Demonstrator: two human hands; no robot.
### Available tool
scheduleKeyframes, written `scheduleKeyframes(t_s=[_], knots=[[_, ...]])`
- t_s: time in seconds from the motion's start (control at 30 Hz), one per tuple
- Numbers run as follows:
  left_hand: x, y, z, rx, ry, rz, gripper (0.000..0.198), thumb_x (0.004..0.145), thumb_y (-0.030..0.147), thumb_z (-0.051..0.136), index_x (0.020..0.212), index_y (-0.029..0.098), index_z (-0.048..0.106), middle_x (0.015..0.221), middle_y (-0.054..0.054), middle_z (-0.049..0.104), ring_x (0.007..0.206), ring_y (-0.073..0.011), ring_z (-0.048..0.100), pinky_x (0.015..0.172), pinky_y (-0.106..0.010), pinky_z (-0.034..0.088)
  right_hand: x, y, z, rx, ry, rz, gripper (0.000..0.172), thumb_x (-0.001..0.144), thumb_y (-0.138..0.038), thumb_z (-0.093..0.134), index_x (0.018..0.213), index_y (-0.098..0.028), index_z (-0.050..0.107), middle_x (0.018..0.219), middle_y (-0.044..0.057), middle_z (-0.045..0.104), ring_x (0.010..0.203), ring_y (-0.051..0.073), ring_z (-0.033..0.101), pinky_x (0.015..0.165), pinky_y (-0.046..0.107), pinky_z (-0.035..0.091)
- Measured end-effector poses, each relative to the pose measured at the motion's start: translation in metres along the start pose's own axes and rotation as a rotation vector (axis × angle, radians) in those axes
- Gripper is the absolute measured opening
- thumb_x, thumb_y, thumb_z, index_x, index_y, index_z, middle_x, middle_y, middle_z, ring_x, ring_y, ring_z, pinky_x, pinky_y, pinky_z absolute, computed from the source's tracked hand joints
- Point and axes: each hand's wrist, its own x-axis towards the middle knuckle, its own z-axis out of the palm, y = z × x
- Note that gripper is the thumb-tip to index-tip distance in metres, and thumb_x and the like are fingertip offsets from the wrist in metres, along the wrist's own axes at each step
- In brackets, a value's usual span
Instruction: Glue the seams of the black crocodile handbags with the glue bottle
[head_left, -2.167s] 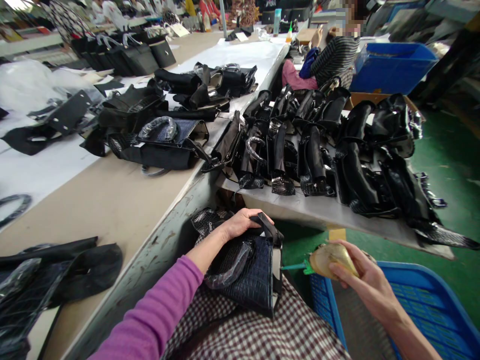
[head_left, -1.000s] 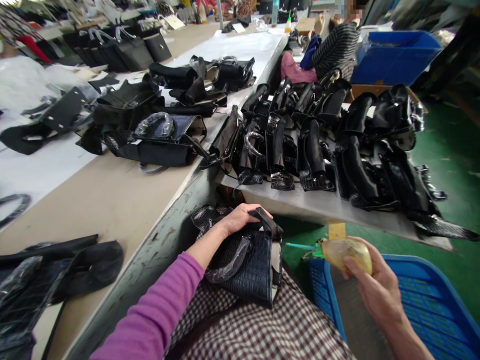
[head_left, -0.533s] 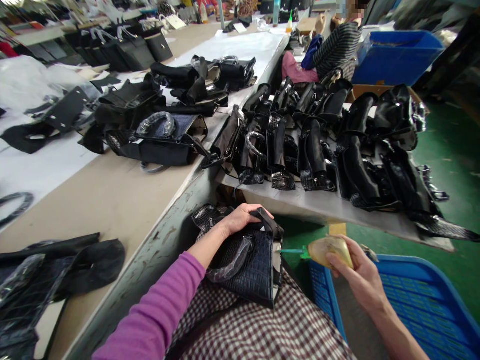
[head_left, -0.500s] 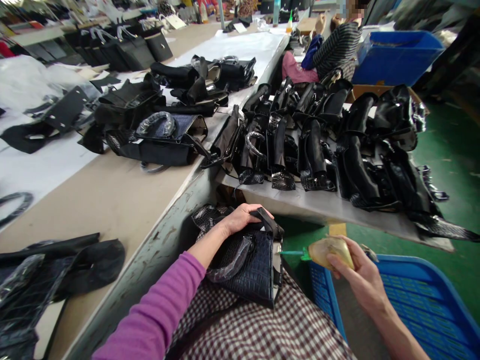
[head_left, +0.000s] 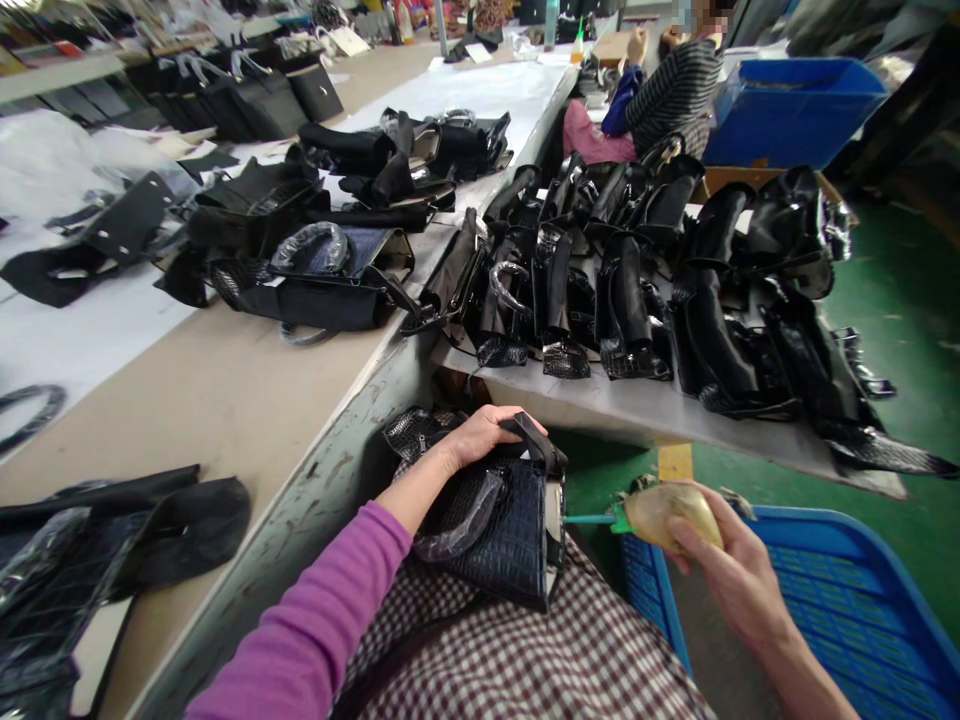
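A dark crocodile-textured handbag point(head_left: 517, 540) rests on my lap over a checkered cloth, its carry handle wrapped in clear plastic. My left hand point(head_left: 487, 436) grips the bag's top edge, with the fingertips hidden behind black material. In my right hand point(head_left: 724, 545) is a yellowish squeeze bottle point(head_left: 671, 515), held on its side. Its thin green nozzle points left, and the tip meets the pale open side edge of the handbag.
Several black bags lie on a low table point(head_left: 570, 405) ahead. More bag parts lie on the long worktable point(head_left: 300, 400) to the left. A blue plastic basket point(head_left: 840, 560) stands at my right. Farther back, a person point(head_left: 667, 100) in a striped top sits near a blue bin point(head_left: 795, 110).
My right hand and the bottle have moved slightly right and down, the nozzle tip now lower along the handbag's side edge. My left hand keeps its grip on the bag.
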Motion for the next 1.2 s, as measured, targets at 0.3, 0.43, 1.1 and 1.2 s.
scheduleKeyframes(t_s=[0.3,0.43,1.1,1.2], knots=[[0.0,0.006,0.001,0.119,0.056,0.1,0.021,0.079,0.02,0.071,0.098,0.014,0.079,0.101,-0.008,0.079,0.1,-0.0255,0.071,0.097,-0.036,0.051,-0.01,-0.008,-0.003,0.101,-0.12,0.084,0.051,0.081,-0.043,0.087,0.123,-0.023,0.067,0.099,0.006,0.068,0.063,0.018,0.055,0.044,0.024,0.047],[-0.005,0.022,-0.005,0.21,0.173,0.227,0.015,0.081,0.02,0.073,0.095,0.016,0.078,0.1,-0.006,0.077,0.101,-0.0244,0.07,0.101,-0.039,0.051,-0.009,-0.017,0.0,0.305,0.043,0.054,0.043,0.08,-0.042,0.087,0.114,-0.021,0.072,0.092,0.007,0.067,0.065,0.019,0.054,0.041,0.022,0.045],[-0.05,0.024,0.057,0.722,0.492,0.633,0.037,0.089,-0.001,0.053,0.119,0.019,0.062,0.122,-0.008,0.069,0.123,-0.0189,0.063,0.105,-0.032,0.054,-0.007,0.009,-0.023,-0.062,0.196,-0.044,0.056,0.077,-0.049,0.085,0.123,-0.024,0.065,0.107,0.007,0.071,0.083,0.029,0.067,0.055,0.029,0.057],[-0.051,0.026,0.057,0.715,0.493,0.626,0.038,0.087,-0.003,0.052,0.117,0.018,0.062,0.121,-0.008,0.07,0.121,-0.0188,0.064,0.103,-0.031,0.055,0.003,0.017,-0.019,-0.149,0.131,-0.119,0.056,0.081,-0.05,0.082,0.127,-0.026,0.061,0.117,0.008,0.068,0.101,0.031,0.066,0.076,0.034,0.059]])
